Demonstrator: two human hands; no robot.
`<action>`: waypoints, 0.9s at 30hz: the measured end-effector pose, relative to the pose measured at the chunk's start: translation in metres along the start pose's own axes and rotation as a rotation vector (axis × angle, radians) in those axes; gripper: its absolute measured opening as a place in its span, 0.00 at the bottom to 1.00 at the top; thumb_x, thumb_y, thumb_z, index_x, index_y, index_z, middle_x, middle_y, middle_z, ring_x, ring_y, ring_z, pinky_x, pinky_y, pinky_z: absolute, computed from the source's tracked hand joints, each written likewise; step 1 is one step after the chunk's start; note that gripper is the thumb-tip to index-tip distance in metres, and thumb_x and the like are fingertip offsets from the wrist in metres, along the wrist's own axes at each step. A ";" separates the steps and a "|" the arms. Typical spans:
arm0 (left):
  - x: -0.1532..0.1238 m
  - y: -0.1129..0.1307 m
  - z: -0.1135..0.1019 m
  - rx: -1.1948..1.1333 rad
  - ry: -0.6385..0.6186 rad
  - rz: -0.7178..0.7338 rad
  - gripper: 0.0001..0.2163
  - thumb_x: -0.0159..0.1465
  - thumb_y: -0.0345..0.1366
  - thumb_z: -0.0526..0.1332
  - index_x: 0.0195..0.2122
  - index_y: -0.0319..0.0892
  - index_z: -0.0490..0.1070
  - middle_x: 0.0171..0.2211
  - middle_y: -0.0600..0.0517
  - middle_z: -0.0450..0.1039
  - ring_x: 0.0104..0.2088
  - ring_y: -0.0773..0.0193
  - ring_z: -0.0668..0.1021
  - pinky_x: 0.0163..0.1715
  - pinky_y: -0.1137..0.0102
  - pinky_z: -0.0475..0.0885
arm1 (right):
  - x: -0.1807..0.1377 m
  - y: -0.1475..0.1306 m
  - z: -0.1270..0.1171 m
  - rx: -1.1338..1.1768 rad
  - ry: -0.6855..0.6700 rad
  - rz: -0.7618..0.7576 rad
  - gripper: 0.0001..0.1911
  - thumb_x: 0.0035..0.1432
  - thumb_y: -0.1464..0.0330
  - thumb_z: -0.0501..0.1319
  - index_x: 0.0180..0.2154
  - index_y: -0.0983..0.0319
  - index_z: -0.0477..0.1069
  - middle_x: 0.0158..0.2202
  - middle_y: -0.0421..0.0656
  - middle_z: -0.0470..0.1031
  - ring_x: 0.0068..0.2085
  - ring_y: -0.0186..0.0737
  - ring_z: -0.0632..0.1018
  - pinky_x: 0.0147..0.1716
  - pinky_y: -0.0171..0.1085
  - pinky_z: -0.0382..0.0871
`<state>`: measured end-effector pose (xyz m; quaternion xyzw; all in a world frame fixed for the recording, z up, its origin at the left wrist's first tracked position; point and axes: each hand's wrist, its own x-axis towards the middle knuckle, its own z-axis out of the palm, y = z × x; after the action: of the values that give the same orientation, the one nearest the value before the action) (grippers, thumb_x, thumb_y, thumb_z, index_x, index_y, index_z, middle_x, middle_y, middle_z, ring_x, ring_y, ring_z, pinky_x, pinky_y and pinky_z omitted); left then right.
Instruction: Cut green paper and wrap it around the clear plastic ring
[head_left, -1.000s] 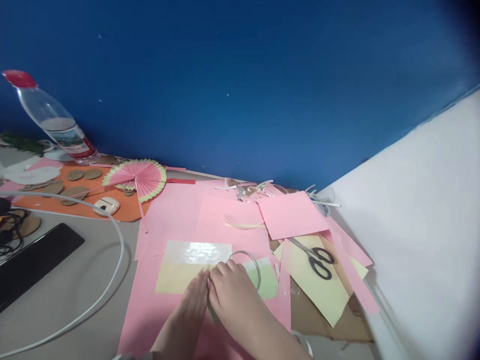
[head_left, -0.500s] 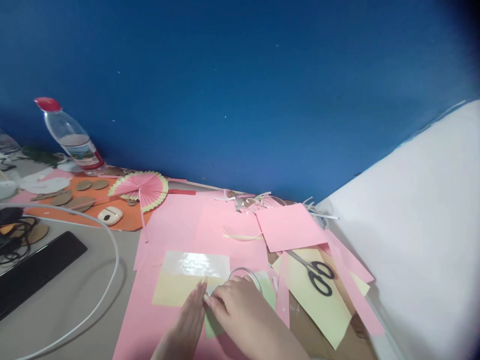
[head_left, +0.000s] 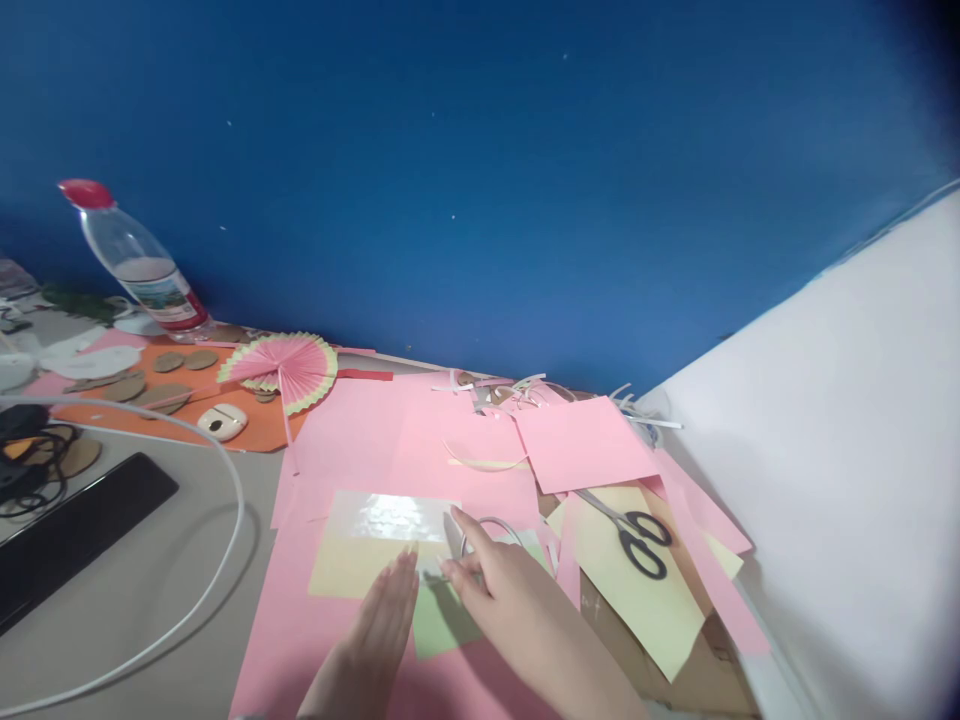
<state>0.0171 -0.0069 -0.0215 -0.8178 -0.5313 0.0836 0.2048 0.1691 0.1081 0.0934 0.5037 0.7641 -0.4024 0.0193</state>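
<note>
My left hand (head_left: pixel 379 610) lies flat, its fingers straight and together, on a pale yellow sheet (head_left: pixel 334 570). A wide strip of shiny clear tape (head_left: pixel 397 515) covers the upper part of that sheet. At the strip's right end, my right hand (head_left: pixel 510 590) curls its thumb and index finger round a roll of clear tape (head_left: pixel 495 522). Only the thin curved rim of the roll shows behind the knuckles; the rest is hidden. Under the right hand, a light green paper (head_left: pixel 442 622) lies partly covered.
Large pink paper (head_left: pixel 345 430) lies beneath the work. Black-handled scissors (head_left: pixel 637 540) rest on yellow paper at right, near paper scraps (head_left: pixel 517 390). A pink folded fan (head_left: pixel 281 370), a bottle (head_left: pixel 150 265), a black phone-like slab (head_left: pixel 82 535) and a white cable (head_left: pixel 236 510) are at left.
My right hand has shifted slightly right and up, away from my left fingertips, and its index finger has stretched out. More green paper shows between the hands. The view has tilted slightly.
</note>
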 end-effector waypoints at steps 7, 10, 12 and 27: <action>0.003 -0.006 -0.005 -0.060 0.042 -0.010 0.27 0.60 0.48 0.52 0.55 0.35 0.66 0.59 0.43 0.62 0.63 0.48 0.55 0.65 0.55 0.36 | -0.004 0.013 -0.006 0.207 -0.038 0.060 0.25 0.63 0.55 0.47 0.60 0.52 0.55 0.40 0.40 0.78 0.39 0.38 0.77 0.36 0.34 0.66; 0.003 -0.012 -0.010 -0.159 0.048 0.068 0.42 0.54 0.63 0.48 0.55 0.29 0.66 0.59 0.37 0.60 0.63 0.41 0.53 0.64 0.52 0.37 | -0.004 0.022 -0.010 0.257 0.034 0.065 0.21 0.63 0.55 0.47 0.55 0.50 0.60 0.44 0.39 0.76 0.44 0.38 0.76 0.41 0.35 0.65; 0.002 -0.014 -0.013 -0.204 0.065 0.067 0.46 0.51 0.68 0.46 0.54 0.28 0.67 0.58 0.35 0.60 0.63 0.40 0.52 0.64 0.51 0.36 | -0.005 0.027 -0.013 0.223 0.113 0.071 0.16 0.63 0.56 0.47 0.50 0.49 0.64 0.43 0.38 0.75 0.43 0.37 0.75 0.40 0.35 0.65; 0.005 -0.014 -0.022 -0.455 0.024 -0.022 0.48 0.51 0.64 0.52 0.56 0.19 0.59 0.60 0.26 0.52 0.62 0.37 0.53 0.62 0.51 0.41 | -0.025 0.079 0.025 -0.461 0.379 0.042 0.09 0.58 0.63 0.56 0.28 0.60 0.62 0.26 0.38 0.70 0.31 0.41 0.71 0.37 0.43 0.55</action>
<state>0.0150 -0.0027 0.0048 -0.8381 -0.5428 -0.0502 0.0221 0.2335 0.0867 0.0404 0.5678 0.8148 -0.1169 -0.0015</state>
